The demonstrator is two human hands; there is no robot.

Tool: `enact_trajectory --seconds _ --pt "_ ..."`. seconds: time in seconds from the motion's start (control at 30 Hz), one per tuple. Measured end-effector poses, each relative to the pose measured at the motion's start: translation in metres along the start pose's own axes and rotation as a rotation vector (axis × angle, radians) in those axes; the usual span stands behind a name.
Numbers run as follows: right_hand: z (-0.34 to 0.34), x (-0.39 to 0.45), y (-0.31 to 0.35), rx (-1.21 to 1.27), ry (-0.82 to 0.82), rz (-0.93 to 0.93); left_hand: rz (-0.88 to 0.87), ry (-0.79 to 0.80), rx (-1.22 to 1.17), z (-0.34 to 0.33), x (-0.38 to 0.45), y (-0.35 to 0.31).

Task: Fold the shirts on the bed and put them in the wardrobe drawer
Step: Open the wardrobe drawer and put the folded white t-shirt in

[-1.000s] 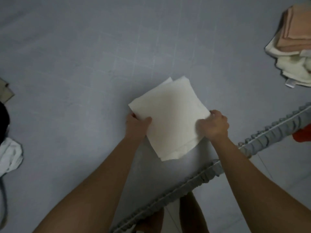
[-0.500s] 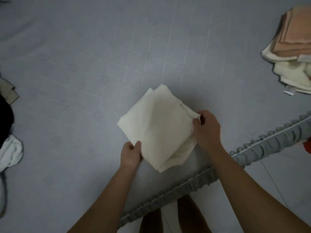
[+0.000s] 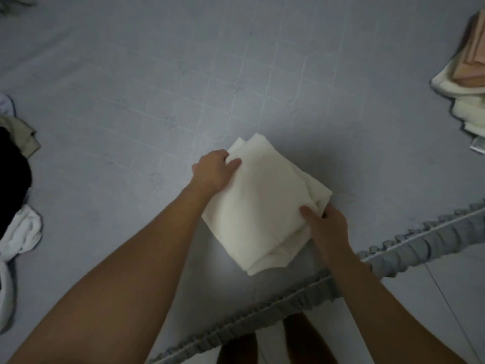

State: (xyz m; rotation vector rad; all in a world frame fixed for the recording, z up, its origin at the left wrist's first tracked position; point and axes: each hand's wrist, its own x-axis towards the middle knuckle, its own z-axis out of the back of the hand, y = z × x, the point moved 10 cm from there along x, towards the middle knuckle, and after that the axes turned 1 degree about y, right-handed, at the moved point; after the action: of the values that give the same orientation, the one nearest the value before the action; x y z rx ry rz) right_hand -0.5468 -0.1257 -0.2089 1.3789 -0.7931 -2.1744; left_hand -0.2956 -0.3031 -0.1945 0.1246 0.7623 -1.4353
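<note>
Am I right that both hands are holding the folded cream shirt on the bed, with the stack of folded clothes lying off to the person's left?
Not quite: in the head view the stack of folded clothes lies to the person's right. The left hand and right hand do hold the folded cream shirt on the bed.

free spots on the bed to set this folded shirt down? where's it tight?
Widest bare sheet: beyond the cream shirt, running between the unfolded pile at the left edge and the folded stack at the right edge. A smaller patch lies beside that stack, above the ruffled bed edge. Both side edges are crowded.
</note>
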Motion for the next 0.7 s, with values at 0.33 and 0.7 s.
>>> enact_trajectory --seconds 0.33,0.7 --pt "-0.009 -0.001 -0.014 -0.040 -0.049 -0.082 0.026 -0.125 -0.003 0.018 -0.015 0.034" --pt "-0.055 -0.008 -0.025 0.450 0.128 -0.186 0.191 0.023 -0.206 -0.007 -0.003 0.059"
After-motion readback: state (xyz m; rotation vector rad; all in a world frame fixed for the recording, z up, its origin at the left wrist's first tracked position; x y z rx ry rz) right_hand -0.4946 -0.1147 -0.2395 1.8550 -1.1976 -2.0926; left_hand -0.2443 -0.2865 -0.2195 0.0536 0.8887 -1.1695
